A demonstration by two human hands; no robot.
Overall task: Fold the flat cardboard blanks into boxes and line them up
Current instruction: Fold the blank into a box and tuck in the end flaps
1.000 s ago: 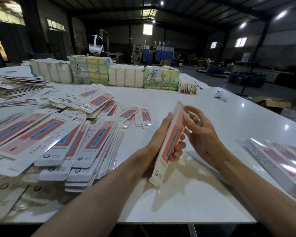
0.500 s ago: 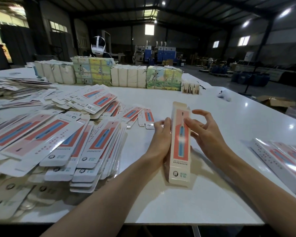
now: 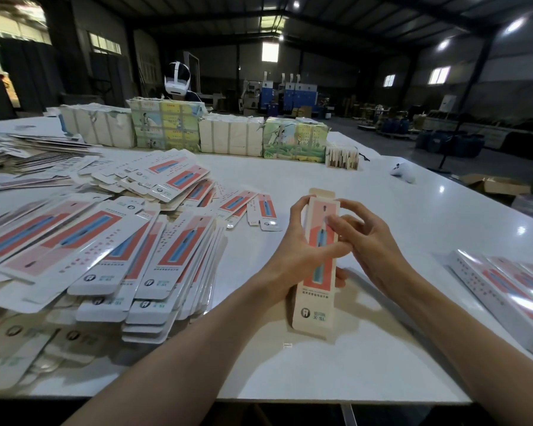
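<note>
Folding a long white and red cardboard box [image 3: 314, 305]
The left hand [image 3: 296, 256] grips it. The right hand [image 3: 373, 250] has loose, open fingers that touch its side.

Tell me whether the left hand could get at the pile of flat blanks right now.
Probably yes, once freed: the left hand grips the box, but only bare table lies between it and the pile of flat blanks.
</note>
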